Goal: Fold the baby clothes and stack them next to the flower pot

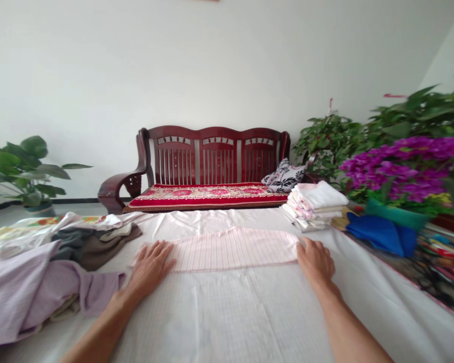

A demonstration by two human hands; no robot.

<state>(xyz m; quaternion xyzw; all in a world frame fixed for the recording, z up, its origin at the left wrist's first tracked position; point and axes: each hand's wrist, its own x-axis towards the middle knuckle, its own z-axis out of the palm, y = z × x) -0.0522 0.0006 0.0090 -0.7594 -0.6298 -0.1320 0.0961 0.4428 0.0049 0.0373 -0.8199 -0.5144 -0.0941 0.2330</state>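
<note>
Can't see the patch of striped cloth under the left hand, nor the right hand's curled fingertips; can't tell whether pinching. Lose left forearm, right forearm and sheet at bottom edge; lilac cloth and left plant at left edge; purple flowers at right edge, also blurry. Can't see sofa's lower front behind the sheet. Can't identify clutter far right, smeared and cropped. Get only a sliver of something up top; can't name.
</note>
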